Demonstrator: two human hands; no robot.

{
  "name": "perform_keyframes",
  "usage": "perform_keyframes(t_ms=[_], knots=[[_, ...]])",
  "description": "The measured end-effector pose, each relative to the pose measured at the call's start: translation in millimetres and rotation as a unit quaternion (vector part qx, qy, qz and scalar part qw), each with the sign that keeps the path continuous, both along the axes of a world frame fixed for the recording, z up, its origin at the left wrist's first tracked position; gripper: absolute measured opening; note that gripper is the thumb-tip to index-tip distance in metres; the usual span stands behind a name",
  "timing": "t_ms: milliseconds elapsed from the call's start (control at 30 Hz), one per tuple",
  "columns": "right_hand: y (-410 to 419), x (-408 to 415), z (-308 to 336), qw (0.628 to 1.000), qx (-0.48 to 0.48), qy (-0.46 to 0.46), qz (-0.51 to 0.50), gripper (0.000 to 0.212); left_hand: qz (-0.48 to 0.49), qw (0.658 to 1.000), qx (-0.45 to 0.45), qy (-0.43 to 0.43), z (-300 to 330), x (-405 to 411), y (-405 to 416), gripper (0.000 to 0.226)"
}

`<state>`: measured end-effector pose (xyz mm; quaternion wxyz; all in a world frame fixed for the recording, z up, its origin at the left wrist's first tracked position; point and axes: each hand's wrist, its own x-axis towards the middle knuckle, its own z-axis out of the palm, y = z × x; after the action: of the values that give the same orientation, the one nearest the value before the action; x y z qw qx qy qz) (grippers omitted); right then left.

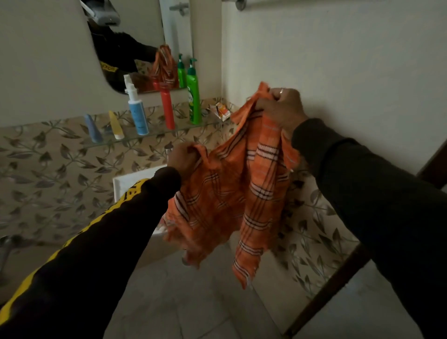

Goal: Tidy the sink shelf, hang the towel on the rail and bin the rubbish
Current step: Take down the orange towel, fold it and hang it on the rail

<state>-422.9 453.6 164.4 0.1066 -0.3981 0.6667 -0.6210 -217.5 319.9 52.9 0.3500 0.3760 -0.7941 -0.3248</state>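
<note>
Orange checked towel [227, 193] hangs in folds between both hands, its lower ends dangling free above the floor. Right hand [281, 109], the higher one, is closed round a bunched top edge close to the wall; a ring shows on one finger. Left hand [181, 158], lower and nearer the sink [128, 181], pinches another corner of the cloth with curled fingers. Up and left of the left hand runs a glass shelf [154, 135] with a green bottle [194, 96], a red bottle [167, 106], a white spray bottle [136, 109] and two small tubes, blue [93, 128] and yellow [116, 125]. Just left of the right hand, crumpled wrappers [221, 110] lie on the shelf's far end. High above the right hand, a rail [242, 3] is partly visible.
</note>
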Motion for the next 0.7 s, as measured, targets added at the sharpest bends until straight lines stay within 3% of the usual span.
perform_keyframes(t_ms=[100, 200, 367, 533, 700], knots=[[0, 11, -7, 0.987, 0.105, 0.078, 0.089, 0.021, -0.02, 0.999, -0.002, 0.046, 24, -21, 15, 0.027], [1, 20, -13, 0.965, 0.18, 0.119, 0.148, 0.034, -0.049, 0.988, 0.077, 0.125, 45, -39, 25, 0.03], [7, 23, -18, 0.964, 0.176, 0.095, 0.173, 0.03, -0.028, 0.963, 0.18, 0.2, 57, -48, 31, 0.019], [9, 26, -24, 0.964, 0.185, 0.076, 0.173, 0.045, 0.019, 0.969, 0.17, 0.18, 58, -47, 35, 0.026], [7, 26, -27, 0.975, 0.174, 0.051, 0.13, 0.033, -0.012, 0.969, 0.173, 0.177, 55, -42, 39, 0.024]])
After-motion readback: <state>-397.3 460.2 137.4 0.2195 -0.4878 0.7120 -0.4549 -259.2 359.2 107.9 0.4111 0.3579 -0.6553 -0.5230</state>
